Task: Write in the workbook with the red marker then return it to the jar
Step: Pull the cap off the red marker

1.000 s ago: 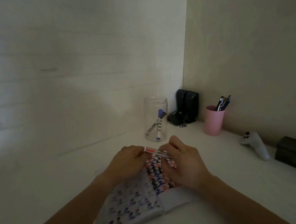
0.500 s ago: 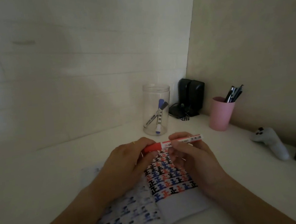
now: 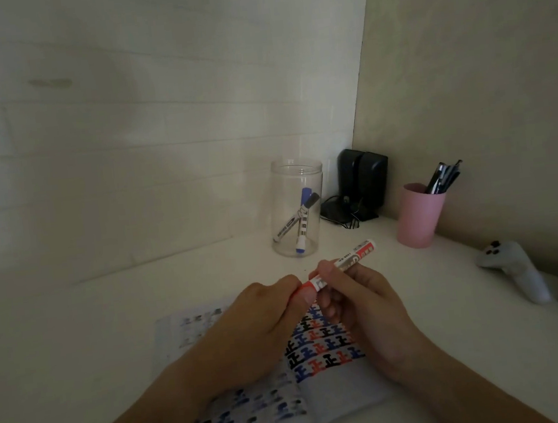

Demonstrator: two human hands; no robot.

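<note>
left hand (image 3: 248,321): fingers curled tight round the red cap end of the marker, thumb on top, held above the workbook
right hand (image 3: 360,306): closed on the marker barrel, thumb and fingertips pinching just beside the left hand's grip
marker (image 3: 345,263): slim white plastic cylinder with red cap and red printed label, near level, far end tilted up-right toward the pink cup; held in both hands, off the page, cap looks on
workbook (image 3: 319,345): thin open paper workbook lying flat on the desk under the hands, pages filled with rows of the same blocky character in red, blue and black; lower right part of the right page blank
jar (image 3: 297,206): clear plastic cylinder, open top, upright on the desk beyond the hands, near the corner; well apart from the red marker
in jar: two white markers leaning crossed, one blue-capped (image 3: 303,222), one black-capped (image 3: 311,201)
desk (image 3: 111,332): smooth matte white surface
pink cup (image 3: 419,217): matte, tapered, upright at right, dark pens sticking out
black speakers (image 3: 364,181): boxy pair in the corner, cable beside
white controller (image 3: 514,269): smooth plastic, lying at right edge
walls: white plank-lined left, plain beige right; dim light
</note>
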